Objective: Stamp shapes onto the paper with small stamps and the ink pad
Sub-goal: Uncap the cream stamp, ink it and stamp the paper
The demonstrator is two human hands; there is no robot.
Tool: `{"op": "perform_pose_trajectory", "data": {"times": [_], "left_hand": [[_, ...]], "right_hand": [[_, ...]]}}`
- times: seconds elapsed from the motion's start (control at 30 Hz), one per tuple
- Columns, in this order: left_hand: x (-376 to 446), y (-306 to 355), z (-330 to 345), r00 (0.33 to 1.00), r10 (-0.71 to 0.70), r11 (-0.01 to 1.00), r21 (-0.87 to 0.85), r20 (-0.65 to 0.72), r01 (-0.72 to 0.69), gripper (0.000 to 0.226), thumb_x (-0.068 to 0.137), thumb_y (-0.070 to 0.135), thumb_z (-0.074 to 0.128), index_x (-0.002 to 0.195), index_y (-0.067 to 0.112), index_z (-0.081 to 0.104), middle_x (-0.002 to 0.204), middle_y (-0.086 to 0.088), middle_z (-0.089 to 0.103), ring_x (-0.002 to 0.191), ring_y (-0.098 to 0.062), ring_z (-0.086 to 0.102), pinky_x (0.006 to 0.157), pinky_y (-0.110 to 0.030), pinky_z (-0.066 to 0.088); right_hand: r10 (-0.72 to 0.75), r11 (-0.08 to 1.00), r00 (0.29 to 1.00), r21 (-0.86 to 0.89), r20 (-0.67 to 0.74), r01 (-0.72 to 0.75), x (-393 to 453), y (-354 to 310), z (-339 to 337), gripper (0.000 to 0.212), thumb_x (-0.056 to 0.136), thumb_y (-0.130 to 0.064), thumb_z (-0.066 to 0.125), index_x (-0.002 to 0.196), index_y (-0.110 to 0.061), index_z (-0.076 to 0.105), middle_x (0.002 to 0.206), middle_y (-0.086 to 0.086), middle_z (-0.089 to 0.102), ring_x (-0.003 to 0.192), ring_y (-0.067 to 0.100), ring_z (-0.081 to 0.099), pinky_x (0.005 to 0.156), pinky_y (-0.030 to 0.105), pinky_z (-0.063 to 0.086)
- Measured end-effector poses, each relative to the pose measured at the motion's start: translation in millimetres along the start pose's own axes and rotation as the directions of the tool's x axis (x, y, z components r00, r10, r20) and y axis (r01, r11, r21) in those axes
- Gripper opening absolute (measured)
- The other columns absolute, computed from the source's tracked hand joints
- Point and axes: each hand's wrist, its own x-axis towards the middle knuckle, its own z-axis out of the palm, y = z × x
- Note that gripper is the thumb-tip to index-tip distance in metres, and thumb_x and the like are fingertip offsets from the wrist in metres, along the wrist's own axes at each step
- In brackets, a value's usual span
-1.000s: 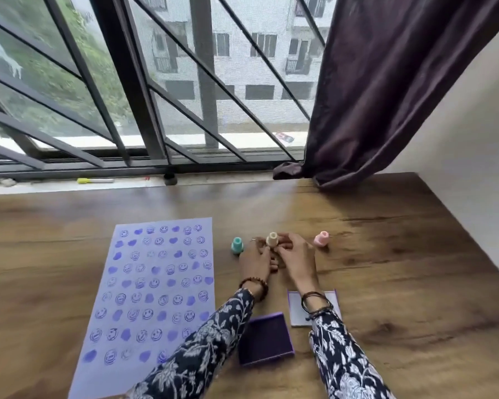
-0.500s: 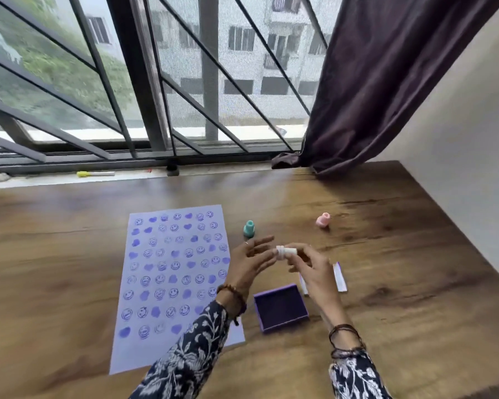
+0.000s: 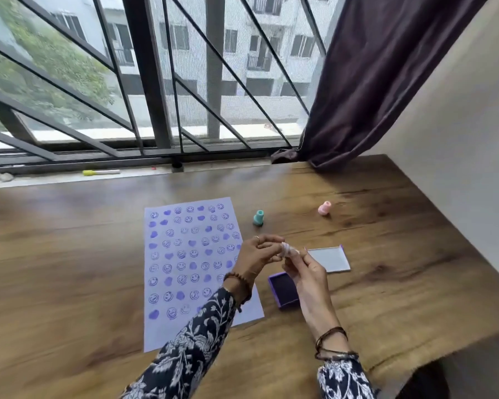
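Both hands meet above the counter (image 3: 386,254), left hand (image 3: 254,259) and right hand (image 3: 306,272) each pinching a pale stamp (image 3: 286,250) between paper (image 3: 190,254) and open ink pad (image 3: 283,289).

Floral navy sleeves (image 3: 202,335), bead bracelets (image 3: 238,279).

Cream stamp (image 3: 286,250) mostly hidden between fingertips of left hand (image 3: 252,259) and right hand (image 3: 306,273), motion-blurred; face unreadable. Ink pad (image 3: 281,289) 3 o'clock edge covered by right hand. Paper (image 3: 185,254) 5 o'clock corner under left sleeve (image 3: 196,341).
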Motion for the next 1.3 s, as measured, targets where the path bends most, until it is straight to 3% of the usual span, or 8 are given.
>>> {"op": "perform_pose_trajectory", "data": {"times": [0.13, 0.3, 0.43, 0.77, 0.87, 1.0, 1.2, 1.3], "left_hand": [[-1.2, -6.0, -8.7, 0.998, 0.047, 0.971, 0.234, 0.037, -0.055, 0.018, 0.078, -0.001, 0.06, 0.073, 0.016, 0.063, 0.058, 0.001, 0.056, 0.049, 0.002, 0.055, 0.056, -0.011, 0.048], [2.9, -29.7, -25.6, 0.973, 0.217, 0.616, 0.762, 0.078, -0.198, 0.017, 0.07, 0.008, 0.065, 0.086, 0.012, 0.065, 0.075, 0.006, 0.047, 0.069, -0.008, 0.05, 0.06, -0.004, 0.037], [-1.9, -40.5, -27.8, 0.962, 0.231, 0.549, 0.797, 0.147, -0.253, 0.018, 0.082, 0.009, 0.056, 0.098, 0.009, 0.063, 0.095, -0.01, 0.053, 0.089, -0.018, 0.053, 0.079, -0.022, 0.042], [-26.3, -55.4, -34.4, 0.928, 0.139, 0.219, 0.903, 0.345, -0.368, 0.075, 0.067, 0.058, 0.062, 0.13, 0.023, 0.041, 0.15, -0.004, 0.023, 0.142, -0.022, 0.002, 0.117, -0.036, 0.006], [-25.9, -62.7, -33.4, 0.929, 0.186, 0.224, 0.907, 0.32, -0.357, 0.069, 0.07, 0.048, 0.067, 0.129, 0.024, 0.042, 0.15, -0.004, 0.024, 0.142, -0.02, -0.001, 0.117, -0.035, 0.004], [-23.6, -68.0, -34.4, 0.924, 0.215, 0.251, 0.896, 0.317, -0.366, 0.067, 0.069, 0.05, 0.068, 0.127, 0.023, 0.044, 0.15, -0.005, 0.026, 0.142, -0.02, -0.001, 0.118, -0.037, 0.006], [-23.9, -69.9, -35.9, 0.919, 0.241, 0.274, 0.887, 0.311, -0.372, 0.067, 0.068, 0.051, 0.067, 0.126, 0.024, 0.046, 0.149, -0.006, 0.028, 0.136, -0.011, -0.003, 0.118, -0.039, 0.009], [-25.2, -67.9, -41.6, 0.926, 0.188, 0.263, 0.892, 0.327, -0.369, 0.081, 0.061, 0.068, 0.047, 0.129, 0.025, 0.043, 0.151, -0.005, 0.025, 0.136, -0.011, -0.001, 0.116, -0.035, 0.004]], "right_hand": [[0.174, 0.93, 0.982, 0.339, -0.074, -0.139, -6.3, -3.6, -6.5, 0.013, 0.079, -0.022, 0.06, 0.076, -0.01, 0.063, 0.059, -0.002, 0.063, 0.051, 0.005, 0.059, 0.051, 0.015, 0.053], [0.268, 0.848, 0.956, 0.442, 0.12, -0.293, -15.8, -2.2, -25.5, 0.052, 0.027, -0.02, 0.094, 0.073, -0.005, 0.072, 0.067, 0.006, 0.071, 0.059, 0.01, 0.067, 0.057, 0.02, 0.057], [0.321, 0.848, 0.944, 0.421, 0.074, -0.322, -21.5, -2.6, -37.8, 0.037, 0.057, -0.012, 0.077, 0.089, -0.002, 0.063, 0.07, 0.006, 0.072, 0.06, 0.01, 0.068, 0.055, 0.02, 0.057], [0.18, 0.942, 0.984, -0.287, -0.002, -0.173, -24.8, -20.7, -44.0, 0.01, 0.079, -0.004, 0.064, 0.084, -0.01, 0.069, 0.08, 0.007, 0.069, 0.075, 0.013, 0.063, 0.065, 0.015, 0.055], [-0.044, 0.592, 0.999, -0.805, 0.01, 0.034, -26.4, -35.5, -32.2, 0.006, 0.073, -0.02, 0.071, 0.07, -0.023, 0.068, 0.078, 0.003, 0.069, 0.076, 0.016, 0.063, 0.067, 0.026, 0.048], [-0.305, 0.185, 0.932, -0.947, 0.198, 0.262, -28.7, -59.3, -9.3, 0.011, 0.081, -0.015, 0.057, 0.082, -0.013, 0.068, 0.088, 0.006, 0.063, 0.081, 0.024, 0.057, 0.073, 0.038, 0.048], [-0.106, -0.075, 0.972, -0.977, 0.208, 0.2, -22.1, 2.9, -13.7, 0.018, 0.092, -0.014, 0.044, 0.097, -0.005, 0.058, 0.107, 0.015, 0.058, 0.092, 0.033, 0.06, 0.066, 0.033, 0.039], [-0.082, -0.024, 0.978, -0.982, 0.19, 0.188, -12.7, -0.2, -16.5, 0.015, 0.087, -0.013, 0.05, 0.091, -0.003, 0.061, 0.105, 0.016, 0.058, 0.093, 0.035, 0.06, 0.072, 0.037, 0.044]]}}
